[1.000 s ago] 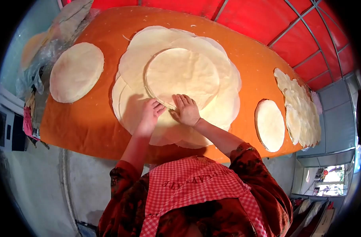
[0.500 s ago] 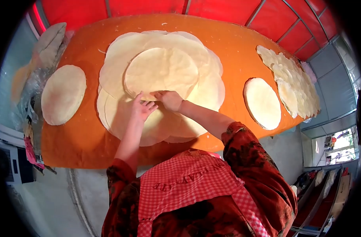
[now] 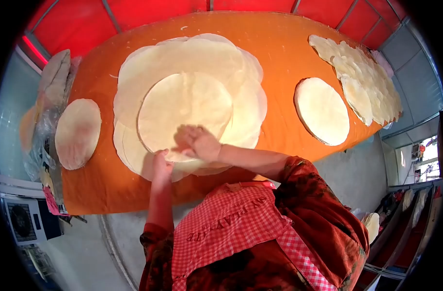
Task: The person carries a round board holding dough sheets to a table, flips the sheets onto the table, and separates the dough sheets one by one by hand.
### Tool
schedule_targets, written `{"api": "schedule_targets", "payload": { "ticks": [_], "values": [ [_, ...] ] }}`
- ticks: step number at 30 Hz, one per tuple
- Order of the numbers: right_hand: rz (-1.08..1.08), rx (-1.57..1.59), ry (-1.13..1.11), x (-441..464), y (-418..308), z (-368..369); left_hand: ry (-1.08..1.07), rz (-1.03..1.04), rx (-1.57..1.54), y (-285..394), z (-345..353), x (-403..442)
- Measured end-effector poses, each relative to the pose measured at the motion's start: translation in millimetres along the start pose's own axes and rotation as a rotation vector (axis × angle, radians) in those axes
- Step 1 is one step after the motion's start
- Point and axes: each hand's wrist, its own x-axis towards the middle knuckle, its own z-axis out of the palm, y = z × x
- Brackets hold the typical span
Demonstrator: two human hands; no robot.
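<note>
A round stack of thin pale dough sheets [image 3: 185, 104] lies on a wide, overlapping layer of similar dough sheets [image 3: 151, 60] spread on the table. At the stack's near edge, my left hand [image 3: 162, 166] is closed, its thumb and fingers pinching the rim. How many sheets it grips is hidden. My right hand [image 3: 202, 144] hovers over or rests lightly on the near right part of the stack, palm down with fingers stretched out. Nothing shows in it.
An orange cloth [image 3: 279, 136] covers the table. Another round stack [image 3: 78, 133] lies at the left, and a thicker one [image 3: 322, 111] at the right. Overlapping sheets [image 3: 359, 80] cover the far right corner. Clear plastic [image 3: 39, 140] hangs off the left edge.
The round stack has shifted toward me on the larger layer. My left hand has gone from open fingers to a pinch on the rim; my right hand has opened out flat.
</note>
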Motion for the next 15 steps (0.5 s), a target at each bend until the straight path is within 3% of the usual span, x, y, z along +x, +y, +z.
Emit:
{"api": "schedule_targets", "payload": {
  "ticks": [1, 4, 7, 9, 10, 12, 13, 14, 15],
  "values": [
    [0.000, -0.114, 0.111, 1, 17, -7, 0.029, 0.030, 0.059, -2, -2, 3],
    [0.271, -0.194, -0.155, -16, 72, -20, 0.104, 0.087, 0.146, -11, -16, 16],
    [0.177, -0.119, -0.138, -28, 97, -20, 0.087, 0.118, 0.189, -14, -23, 29],
    [0.220, -0.131, 0.018, -24, 100, -35, -0.006, 0.187, 0.394, -17, -42, 33],
    [0.246, -0.138, 0.103, -20, 105, -41, 0.051, 0.146, 0.284, -8, -23, 14],
    [0.511, 0.114, 0.341, -19, 134, -26, 0.157, 0.065, 0.071, 3, 15, -20],
    [0.646, 0.243, 0.464, -16, 140, -30, 0.088, 0.163, 0.215, 2, 8, -14],
    [0.810, 0.557, 0.382, -16, 148, -36, 0.016, 0.260, 0.359, -6, -12, -4],
    [0.712, 0.459, 0.446, -17, 160, -27, -0.023, 0.274, 0.330, -7, -15, -1]
  ]
}}
